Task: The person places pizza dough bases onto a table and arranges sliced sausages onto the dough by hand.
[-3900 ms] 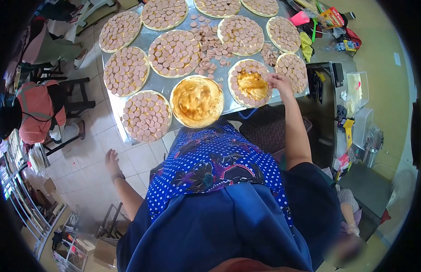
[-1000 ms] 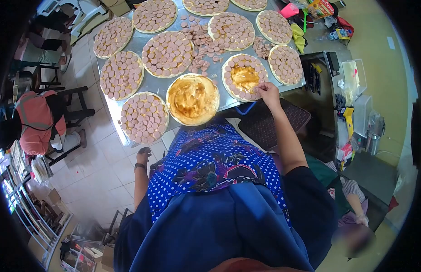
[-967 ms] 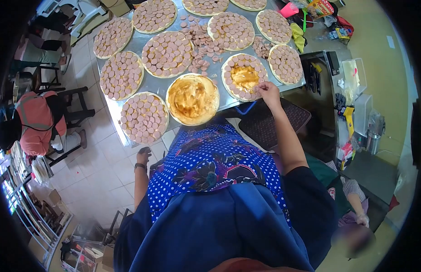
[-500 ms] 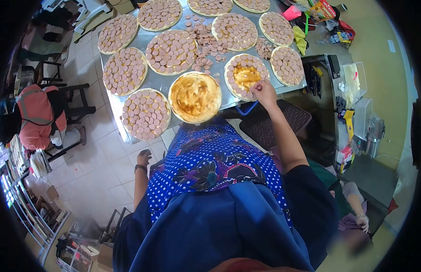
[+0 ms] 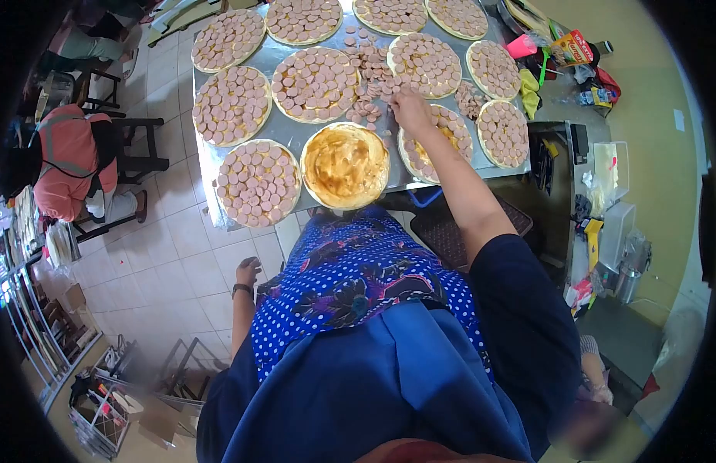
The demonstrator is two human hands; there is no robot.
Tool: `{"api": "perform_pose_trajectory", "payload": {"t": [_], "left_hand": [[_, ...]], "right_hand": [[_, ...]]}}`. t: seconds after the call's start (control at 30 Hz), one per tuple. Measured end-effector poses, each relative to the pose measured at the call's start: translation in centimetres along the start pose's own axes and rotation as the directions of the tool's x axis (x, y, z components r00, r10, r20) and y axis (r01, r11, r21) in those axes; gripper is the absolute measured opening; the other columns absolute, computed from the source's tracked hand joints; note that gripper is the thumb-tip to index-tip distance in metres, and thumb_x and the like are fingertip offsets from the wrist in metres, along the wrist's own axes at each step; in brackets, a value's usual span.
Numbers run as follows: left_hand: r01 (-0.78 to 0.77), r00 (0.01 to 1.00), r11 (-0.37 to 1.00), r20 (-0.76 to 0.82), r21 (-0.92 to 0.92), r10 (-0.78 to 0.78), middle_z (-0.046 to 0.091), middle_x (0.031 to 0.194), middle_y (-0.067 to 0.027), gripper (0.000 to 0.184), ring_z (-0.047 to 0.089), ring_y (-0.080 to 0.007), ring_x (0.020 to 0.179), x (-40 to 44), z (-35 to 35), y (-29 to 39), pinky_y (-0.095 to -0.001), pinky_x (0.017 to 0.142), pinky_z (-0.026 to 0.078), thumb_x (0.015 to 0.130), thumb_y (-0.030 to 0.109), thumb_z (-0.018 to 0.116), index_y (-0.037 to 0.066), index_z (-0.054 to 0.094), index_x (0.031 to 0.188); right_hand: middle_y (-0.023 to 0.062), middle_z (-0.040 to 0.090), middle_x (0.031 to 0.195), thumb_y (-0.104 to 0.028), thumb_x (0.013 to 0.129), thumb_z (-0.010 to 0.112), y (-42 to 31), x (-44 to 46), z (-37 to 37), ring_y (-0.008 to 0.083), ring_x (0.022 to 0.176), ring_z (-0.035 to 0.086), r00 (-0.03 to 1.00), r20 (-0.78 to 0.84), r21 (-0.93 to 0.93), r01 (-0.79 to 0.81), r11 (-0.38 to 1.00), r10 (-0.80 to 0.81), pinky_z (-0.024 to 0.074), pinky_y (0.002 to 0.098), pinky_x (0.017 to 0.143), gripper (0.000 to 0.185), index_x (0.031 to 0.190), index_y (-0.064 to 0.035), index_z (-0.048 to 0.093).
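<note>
My right hand point(image 5: 410, 110) reaches over the table, its fingers bent together at the edge of a loose pile of sausage slices point(image 5: 371, 71). Whatever is between the fingertips is hidden. Below that forearm lies a round pizza base point(image 5: 453, 130), partly covered with slices over orange-brown sauce. To its left, another pizza base point(image 5: 344, 166) carries only smeared sauce. A fully sliced-topped pizza point(image 5: 258, 184) sits at the near left corner. My left hand point(image 5: 248, 272) hangs low beside my apron, fingers loosely curled and apart, holding nothing visible.
Several sausage-topped pizzas stand close together on the metal table point(image 5: 207, 158). A smaller slice pile point(image 5: 470, 100) lies at the right. Packets and utensils crowd the side counter point(image 5: 566, 96). A seated person point(image 5: 72, 162) is at left, another person's hand point(image 5: 599, 392) at lower right.
My right hand has moved up and left from the partly covered pizza base to the sausage slice pile. The view has shifted slightly. My left hand still hangs at my side.
</note>
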State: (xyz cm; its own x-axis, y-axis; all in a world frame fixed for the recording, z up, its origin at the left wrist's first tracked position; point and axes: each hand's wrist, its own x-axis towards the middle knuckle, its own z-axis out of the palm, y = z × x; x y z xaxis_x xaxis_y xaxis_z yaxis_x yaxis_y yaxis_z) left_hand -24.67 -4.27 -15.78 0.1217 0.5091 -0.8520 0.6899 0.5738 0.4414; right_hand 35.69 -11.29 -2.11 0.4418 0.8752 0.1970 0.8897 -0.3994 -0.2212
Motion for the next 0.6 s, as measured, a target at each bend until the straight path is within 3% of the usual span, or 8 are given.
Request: {"api": "perform_pose_trajectory", "payload": {"t": [0.1,0.13,0.17,0.23,0.33,0.4,0.5,0.6], "left_hand": [[0.026,1.0,0.999,-0.014,-0.047,-0.027,0.063,0.092,-0.0074,0.034,0.061,-0.0172,0.08,-0.8,0.1,-1.3,-0.0283,0.055,0.045,0.078,0.025,0.057,0.006,0.059,0.106],[0.019,0.999,0.996,-0.024,-0.086,-0.021,0.063,0.091,-0.0092,0.033,0.061,-0.0181,0.08,-1.1,0.2,-1.6,-0.029,0.058,0.048,0.078,0.021,0.057,0.003,0.058,0.105],[0.01,0.999,0.992,-0.034,-0.127,-0.015,0.063,0.091,-0.011,0.032,0.061,-0.0189,0.08,-1.3,0.4,-1.8,-0.0298,0.061,0.051,0.078,0.017,0.057,0.0,0.058,0.105],[0.007,0.999,0.991,-0.041,-0.134,-0.013,0.062,0.089,-0.0132,0.03,0.061,-0.0198,0.078,-2.0,0.8,-1.3,-0.0312,0.067,0.053,0.078,0.013,0.057,-0.003,0.057,0.103],[0.041,0.999,0.99,-0.011,-0.135,-0.043,0.062,0.087,-0.0126,0.028,0.061,-0.0209,0.075,-1.3,1.3,-1.4,-0.0298,0.065,0.052,0.079,0.013,0.056,-0.003,0.058,0.103],[0.032,0.999,0.991,-0.001,-0.128,-0.032,0.062,0.087,-0.0127,0.029,0.061,-0.0208,0.074,0.4,1.2,-2.1,-0.0301,0.063,0.052,0.079,0.013,0.056,-0.003,0.057,0.102],[0.023,1.0,0.993,0.009,-0.115,-0.023,0.063,0.087,-0.0102,0.03,0.061,-0.0185,0.073,1.6,1.2,-0.5,-0.029,0.055,0.049,0.078,0.017,0.057,0.0,0.058,0.103],[-0.058,0.998,0.998,0.026,-0.003,0.058,0.063,0.088,-0.0051,0.033,0.061,-0.0149,0.072,2.8,0.7,2.0,-0.0246,0.048,0.039,0.078,0.025,0.057,0.007,0.06,0.105]], "right_hand": [[0.005,0.059,0.077,-0.013,0.073,0.064,0.6,0.3,-1.1,0.0209,0.078,0.058,0.998,-0.012,0.093,-0.053,0.994,0.054,0.0458,0.032,0.069,0.012,0.083,-0.0055,0.064],[0.0041,0.06,0.077,-0.012,0.075,0.065,0.9,-0.2,-1.9,0.0162,0.075,0.057,0.973,0.092,0.445,-0.23,0.866,0.211,0.0455,0.0284,0.067,0.012,0.084,-0.004,0.063],[0.0033,0.061,0.077,-0.012,0.076,0.065,1.4,-0.6,-2.8,0.0114,0.071,0.057,0.919,0.243,0.709,-0.387,0.59,0.311,0.0451,0.0249,0.065,0.012,0.084,-0.0025,0.063],[0.0013,0.061,0.075,-0.012,0.077,0.067,1.9,-2.8,-5.4,0.0056,0.067,0.053,0.906,0.3,0.656,-0.423,0.625,0.299,0.0431,0.0197,0.062,0.015,0.084,0.0,0.062],[-0.0006,0.06,0.073,-0.008,0.075,0.068,3.0,-7.1,-6.7,0.0056,0.066,0.053,0.902,0.326,0.782,-0.426,0.456,0.283,0.0431,0.0198,0.06,0.013,0.085,-0.0012,0.062],[-0.002,0.059,0.073,-0.006,0.073,0.069,3.8,-10.1,-6.6,0.0052,0.065,0.051,0.823,0.471,0.614,-0.565,0.552,0.318,0.0425,0.0192,0.06,0.013,0.084,-0.0024,0.063],[-0.0029,0.058,0.072,-0.004,0.073,0.068,3.8,-12.6,-6.1,0.0049,0.064,0.05,0.79,0.522,0.61,-0.609,0.507,0.32,0.0421,0.0187,0.06,0.011,0.083,-0.0035,0.062],[0.0011,0.06,0.071,-0.007,0.07,0.068,3.3,-12.9,-6.5,0.0095,0.063,0.053,0.797,0.459,0.491,-0.596,0.636,0.393,0.0442,0.0233,0.06,0.009,0.076,-0.0047,0.062]]}}
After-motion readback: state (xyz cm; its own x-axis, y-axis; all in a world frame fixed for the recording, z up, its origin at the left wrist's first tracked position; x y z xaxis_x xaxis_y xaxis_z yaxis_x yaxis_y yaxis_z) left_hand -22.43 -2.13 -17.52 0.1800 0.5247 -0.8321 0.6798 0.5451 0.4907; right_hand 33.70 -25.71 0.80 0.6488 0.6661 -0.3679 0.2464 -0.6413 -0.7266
